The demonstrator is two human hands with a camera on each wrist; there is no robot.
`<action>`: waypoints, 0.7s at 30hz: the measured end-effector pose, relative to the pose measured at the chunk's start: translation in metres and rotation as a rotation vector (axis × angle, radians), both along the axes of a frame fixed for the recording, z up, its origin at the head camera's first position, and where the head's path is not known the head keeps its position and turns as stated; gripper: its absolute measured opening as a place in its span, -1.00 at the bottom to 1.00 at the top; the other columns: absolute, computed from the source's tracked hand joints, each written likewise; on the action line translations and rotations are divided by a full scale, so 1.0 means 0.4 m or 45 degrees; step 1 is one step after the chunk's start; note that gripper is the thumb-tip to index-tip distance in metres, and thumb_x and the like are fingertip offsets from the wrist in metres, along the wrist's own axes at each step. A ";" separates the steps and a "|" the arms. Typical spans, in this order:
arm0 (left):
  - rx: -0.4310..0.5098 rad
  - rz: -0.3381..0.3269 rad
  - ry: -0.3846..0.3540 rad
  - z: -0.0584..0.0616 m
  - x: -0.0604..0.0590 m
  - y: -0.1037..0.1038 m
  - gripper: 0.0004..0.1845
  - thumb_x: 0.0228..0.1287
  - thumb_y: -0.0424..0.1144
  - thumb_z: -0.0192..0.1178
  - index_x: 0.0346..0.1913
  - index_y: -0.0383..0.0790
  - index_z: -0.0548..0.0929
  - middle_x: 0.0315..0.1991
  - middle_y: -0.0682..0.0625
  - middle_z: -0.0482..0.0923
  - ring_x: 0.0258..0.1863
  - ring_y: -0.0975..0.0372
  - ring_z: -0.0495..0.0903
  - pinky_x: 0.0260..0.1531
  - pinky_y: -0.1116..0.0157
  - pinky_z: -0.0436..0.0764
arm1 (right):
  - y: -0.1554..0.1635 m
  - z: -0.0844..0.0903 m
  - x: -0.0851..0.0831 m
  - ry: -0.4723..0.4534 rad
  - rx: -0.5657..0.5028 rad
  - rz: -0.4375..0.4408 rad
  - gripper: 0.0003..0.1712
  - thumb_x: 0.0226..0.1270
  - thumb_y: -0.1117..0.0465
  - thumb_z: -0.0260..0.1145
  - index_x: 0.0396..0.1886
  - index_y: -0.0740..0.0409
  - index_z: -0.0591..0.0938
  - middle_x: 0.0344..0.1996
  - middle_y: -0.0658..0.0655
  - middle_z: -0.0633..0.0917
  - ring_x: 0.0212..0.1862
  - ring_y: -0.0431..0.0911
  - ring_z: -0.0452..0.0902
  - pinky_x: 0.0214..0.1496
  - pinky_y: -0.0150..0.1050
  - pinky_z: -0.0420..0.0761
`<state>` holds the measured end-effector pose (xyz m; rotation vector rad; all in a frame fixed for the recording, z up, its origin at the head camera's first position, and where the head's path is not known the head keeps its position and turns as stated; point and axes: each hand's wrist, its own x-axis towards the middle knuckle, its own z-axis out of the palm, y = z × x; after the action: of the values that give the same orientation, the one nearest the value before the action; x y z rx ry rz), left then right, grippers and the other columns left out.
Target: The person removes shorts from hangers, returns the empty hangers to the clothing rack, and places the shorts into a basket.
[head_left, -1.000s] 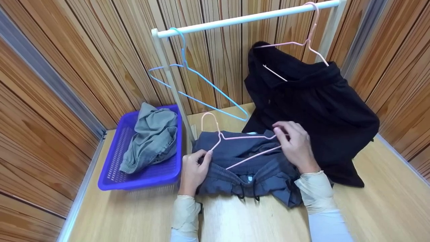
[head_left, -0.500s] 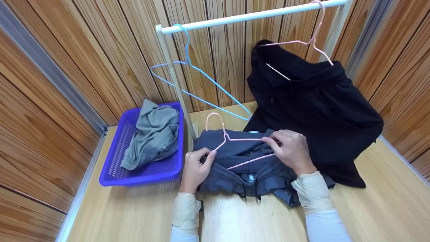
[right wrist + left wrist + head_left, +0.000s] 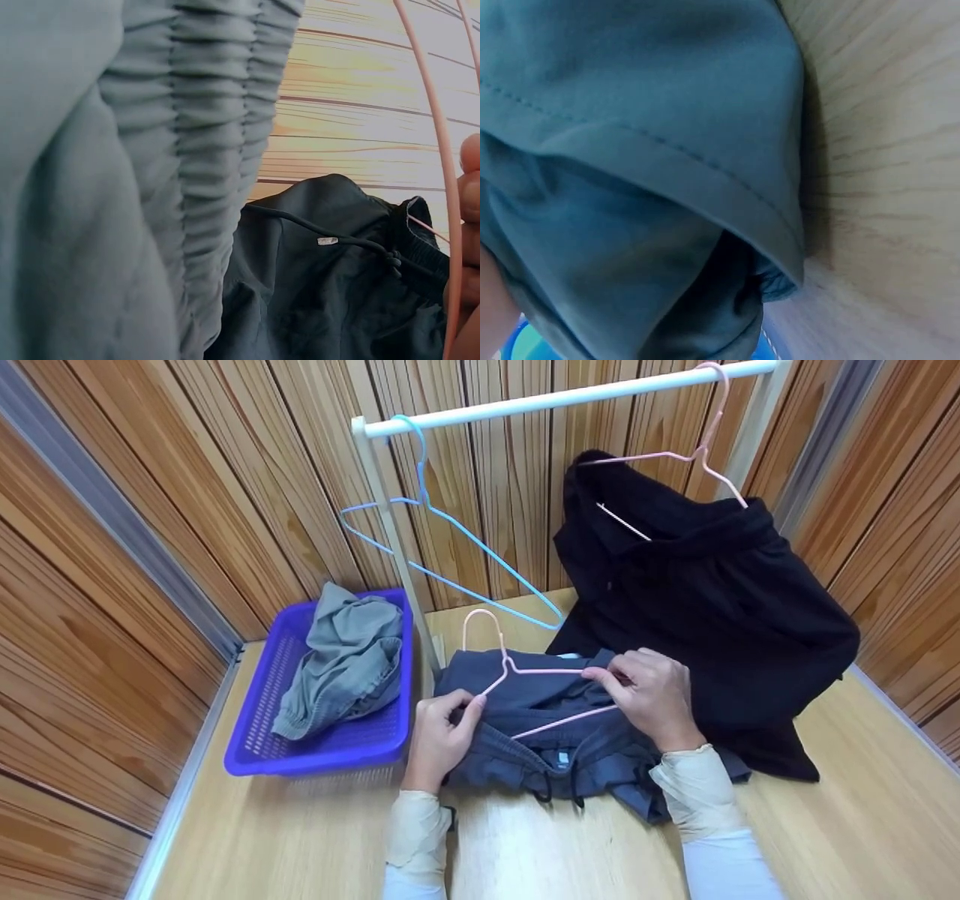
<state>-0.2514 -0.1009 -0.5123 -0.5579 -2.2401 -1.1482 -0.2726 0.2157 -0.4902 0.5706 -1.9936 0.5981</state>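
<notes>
The right hand (image 3: 651, 699) now pinches the pink hanger (image 3: 551, 670) nearer its hook; a second ago it was farther out, toward the hanger's right end. The left hand (image 3: 441, 739) has kept its place, pinching the left slope between thumb and fingers. That leaves the hanger held on both sides of the hook, which probably steadies it over the gray pants (image 3: 540, 690).

The pants lie on the desk (image 3: 570, 855), waistband toward the person. The lower bar's left end slips behind the front waistband; the right end is hidden by the hand, so whether it is tucked in cannot be told. The blue hanger (image 3: 491, 555) hangs bare from the rack (image 3: 570, 401).
</notes>
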 end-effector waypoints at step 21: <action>-0.018 0.118 0.232 0.003 -0.009 0.003 -0.58 0.50 -0.34 0.27 -0.61 -0.18 0.49 -0.71 0.02 0.36 -0.63 0.34 0.31 -0.57 0.45 0.28 | 0.020 0.031 0.016 0.044 -0.032 -0.011 -0.53 0.07 -0.04 0.69 -0.73 0.06 0.62 -0.77 -0.01 0.53 -0.65 -0.18 0.36 -0.57 -0.26 0.29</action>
<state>-0.2549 -0.0997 -0.5109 -0.5366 -2.0971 -0.9948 -0.2662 0.2238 -0.4780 0.5538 -1.9526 0.6032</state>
